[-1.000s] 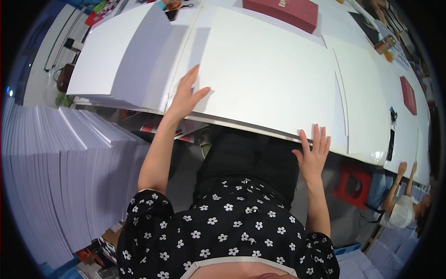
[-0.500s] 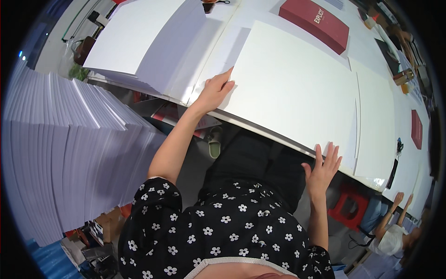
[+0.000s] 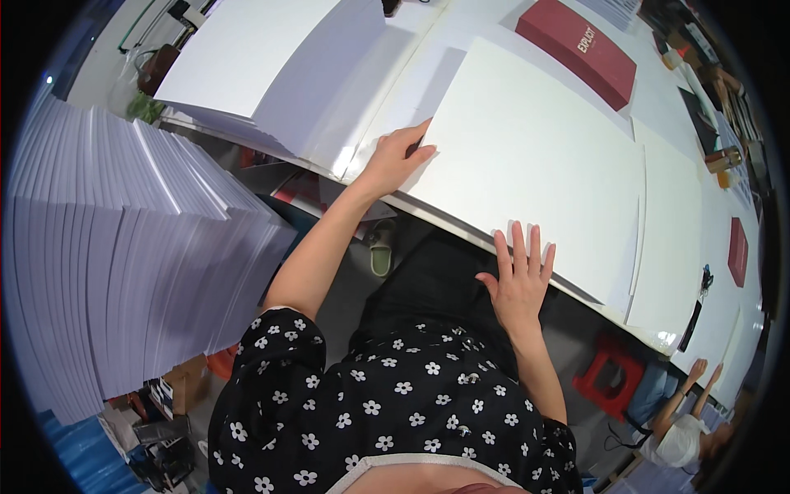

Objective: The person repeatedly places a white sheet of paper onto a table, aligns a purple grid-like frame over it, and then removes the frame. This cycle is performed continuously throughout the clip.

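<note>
A large white sheet [image 3: 527, 156] lies flat on the white table, its near side along the table's front edge. At its left edge is my left hand [image 3: 393, 165], thumb on top and fingertips hidden at the edge, closed on it. My right hand [image 3: 520, 284] is open, with fingers spread and fingertips resting on the sheet's near edge. Another pale sheet or board [image 3: 666, 222] lies just right of it. Beyond the sheet sits a dark red box [image 3: 580, 49] with light lettering.
A tall stack of white paper [image 3: 148, 263] stands at my left. Folded white sheets [image 3: 247, 58] rise on the table's far left. A smaller red box [image 3: 737, 251] and a black tool [image 3: 691, 325] lie right. Another person [image 3: 683, 436] works at lower right, near a red stool [image 3: 609, 379].
My right hand has slid left along the sheet's near edge, its fingers still spread. My left hand stays at the left edge. The whole view has shifted slightly.
</note>
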`<move>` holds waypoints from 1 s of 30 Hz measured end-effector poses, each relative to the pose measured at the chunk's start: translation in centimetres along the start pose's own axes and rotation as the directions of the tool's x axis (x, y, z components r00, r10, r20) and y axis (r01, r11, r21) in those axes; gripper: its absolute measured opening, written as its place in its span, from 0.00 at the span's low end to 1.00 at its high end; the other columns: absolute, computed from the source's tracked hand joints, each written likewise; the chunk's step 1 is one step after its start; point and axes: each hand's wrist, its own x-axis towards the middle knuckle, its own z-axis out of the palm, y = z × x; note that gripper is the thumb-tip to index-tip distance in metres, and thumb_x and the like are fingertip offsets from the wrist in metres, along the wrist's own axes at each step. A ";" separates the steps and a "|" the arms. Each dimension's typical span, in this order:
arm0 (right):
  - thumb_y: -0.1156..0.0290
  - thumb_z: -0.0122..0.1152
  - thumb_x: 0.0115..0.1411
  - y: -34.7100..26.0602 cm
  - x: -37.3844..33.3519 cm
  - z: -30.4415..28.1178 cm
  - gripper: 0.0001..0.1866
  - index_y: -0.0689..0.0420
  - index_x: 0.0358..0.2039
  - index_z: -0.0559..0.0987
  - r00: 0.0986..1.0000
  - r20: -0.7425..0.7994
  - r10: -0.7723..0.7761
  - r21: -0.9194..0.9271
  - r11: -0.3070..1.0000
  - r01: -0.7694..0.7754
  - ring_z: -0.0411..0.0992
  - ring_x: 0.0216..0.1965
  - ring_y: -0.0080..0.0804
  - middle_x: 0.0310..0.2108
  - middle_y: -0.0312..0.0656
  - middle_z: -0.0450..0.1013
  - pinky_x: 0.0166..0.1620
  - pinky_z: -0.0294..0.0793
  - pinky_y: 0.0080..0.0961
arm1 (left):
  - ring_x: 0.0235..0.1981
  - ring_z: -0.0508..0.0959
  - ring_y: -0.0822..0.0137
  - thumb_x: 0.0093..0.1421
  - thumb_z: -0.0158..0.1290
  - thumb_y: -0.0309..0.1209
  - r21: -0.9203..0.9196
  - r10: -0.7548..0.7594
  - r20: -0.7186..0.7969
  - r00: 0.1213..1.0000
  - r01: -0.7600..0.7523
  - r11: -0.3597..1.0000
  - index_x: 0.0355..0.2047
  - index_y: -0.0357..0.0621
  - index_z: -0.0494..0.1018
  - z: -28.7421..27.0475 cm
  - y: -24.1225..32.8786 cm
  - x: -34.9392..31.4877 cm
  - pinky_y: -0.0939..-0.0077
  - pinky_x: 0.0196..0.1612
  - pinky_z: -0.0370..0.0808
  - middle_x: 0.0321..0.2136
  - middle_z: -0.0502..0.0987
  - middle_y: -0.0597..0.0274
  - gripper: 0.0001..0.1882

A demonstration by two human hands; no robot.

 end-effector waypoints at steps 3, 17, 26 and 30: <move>0.49 0.66 0.52 -0.2 0.1 0.1 0.41 0.46 0.66 0.67 1.000 -0.004 0.005 0.003 1.000 -0.005 0.49 0.72 0.53 0.71 0.42 0.55 0.68 0.45 0.64 | 0.41 0.75 0.57 0.62 0.56 0.35 -0.026 0.005 -0.018 1.000 -0.006 1.000 0.63 0.45 0.67 0.1 -0.5 0.1 0.64 0.53 0.68 0.41 0.79 0.51 0.29; 0.52 0.72 0.47 -0.2 0.2 0.1 0.44 0.45 0.65 0.68 0.999 -0.021 0.039 0.052 0.998 -0.038 0.50 0.71 0.52 0.70 0.41 0.57 0.69 0.45 0.61 | 0.36 0.77 0.65 0.58 0.63 0.35 -0.080 0.110 -0.127 0.986 -0.121 0.989 0.60 0.43 0.71 1.6 -4.5 0.9 0.71 0.42 0.74 0.42 0.80 0.51 0.30; 0.54 0.72 0.49 4.4 -2.2 -2.0 0.39 0.58 0.59 0.70 0.926 -0.163 0.340 0.218 0.928 -0.303 0.57 0.67 0.53 0.64 0.51 0.62 0.66 0.53 0.57 | 0.62 0.68 0.64 0.66 0.50 0.25 -0.203 -0.104 0.046 0.994 0.111 0.973 0.67 0.35 0.61 0.8 -1.1 0.4 0.72 0.64 0.63 0.61 0.69 0.50 0.28; 0.57 0.70 0.53 8.9 -6.0 -3.5 0.34 0.58 0.58 0.72 0.766 -0.299 0.570 0.026 0.807 -0.590 0.60 0.64 0.55 0.62 0.52 0.63 0.63 0.57 0.53 | 0.63 0.67 0.64 0.68 0.48 0.26 -0.143 -0.094 0.068 0.993 0.103 0.984 0.67 0.35 0.59 1.1 -0.4 0.4 0.73 0.64 0.61 0.63 0.68 0.52 0.28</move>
